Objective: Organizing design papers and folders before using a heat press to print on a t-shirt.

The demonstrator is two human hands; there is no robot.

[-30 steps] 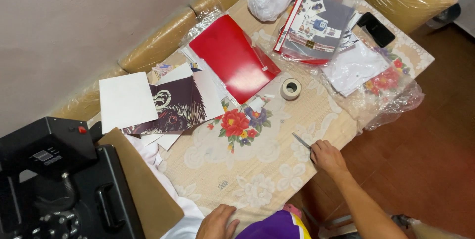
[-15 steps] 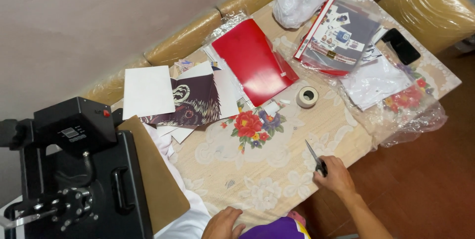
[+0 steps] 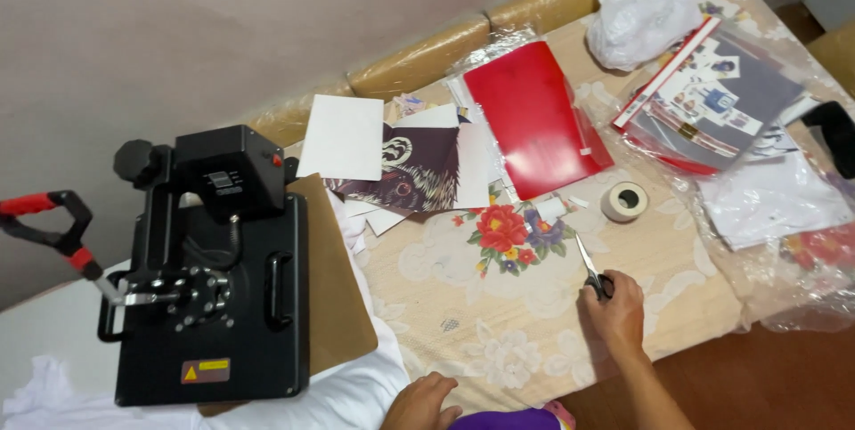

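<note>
**Scissors in hand at the flowered table**

The right hand (image 3: 613, 312) is clenched around the dark handles of a pair of metal scissors (image 3: 590, 270), whose closed blades point up and away over the cream lace-patterned tablecloth (image 3: 499, 341), just right of its printed red flower motif (image 3: 500, 230). The left hand (image 3: 426, 401) rests at the bottom edge of view, fingers loosely curled on white fabric (image 3: 356, 390) and grasping nothing that shows (only its back is visible). A roll of pale tape (image 3: 624, 201) lies beyond the scissor tips, near a glossy red folder (image 3: 533, 114). Left of the folder lies a dark purple printed sheet (image 3: 414, 167), with a blank white card (image 3: 341, 137) overlapping its left edge. A black heat press with a red-gripped lever (image 3: 214, 279) stands at the far left.
</note>
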